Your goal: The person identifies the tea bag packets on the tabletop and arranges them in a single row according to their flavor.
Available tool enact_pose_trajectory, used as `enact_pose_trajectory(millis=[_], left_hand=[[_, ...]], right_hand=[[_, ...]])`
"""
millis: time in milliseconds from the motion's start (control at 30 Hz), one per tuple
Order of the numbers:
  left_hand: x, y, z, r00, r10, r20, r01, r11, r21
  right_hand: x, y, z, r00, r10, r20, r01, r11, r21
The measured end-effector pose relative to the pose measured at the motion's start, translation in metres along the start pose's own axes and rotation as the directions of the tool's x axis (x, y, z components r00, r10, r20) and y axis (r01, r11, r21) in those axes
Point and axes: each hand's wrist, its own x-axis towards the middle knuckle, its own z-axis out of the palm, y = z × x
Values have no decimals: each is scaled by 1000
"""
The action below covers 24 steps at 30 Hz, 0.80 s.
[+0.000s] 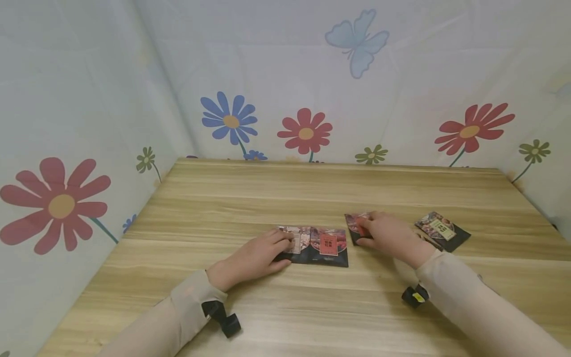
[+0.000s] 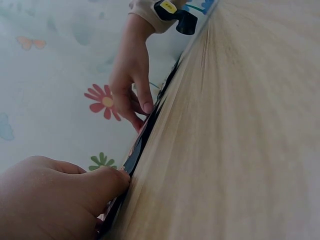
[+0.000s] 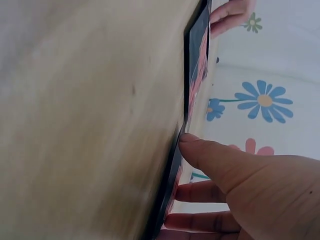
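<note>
Dark food packets with printed pictures lie flat on the wooden table. My left hand [image 1: 260, 253] rests on a packet with a pale label [image 1: 300, 243], its thumb by the near edge and its fingers over the top. Touching that packet on its right is a red-labelled packet [image 1: 329, 247]. A little farther right, my right hand [image 1: 392, 235] holds another red packet [image 1: 354, 227] between thumb and fingers, covering much of it. In the right wrist view, the right thumb [image 3: 200, 150] touches this packet's edge and the fingers meet its printed face.
Beyond the right hand lies a cream-labelled packet [image 1: 441, 230], with a further packet [image 1: 428, 241] partly hidden by the right wrist. A wooden table [image 1: 285, 193] reaches back to a white cloth [image 1: 276, 59] printed with flowers. Each wrist wears a small black camera [image 1: 229, 325].
</note>
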Motion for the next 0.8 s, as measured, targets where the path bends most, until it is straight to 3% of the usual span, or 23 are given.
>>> enact_pose_trajectory(millis=[800], left_hand=[[0, 0, 2, 1000, -4, -3, 4, 1000, 2]], right_hand=[[-16, -27, -1, 999, 49, 19, -48, 998, -36]])
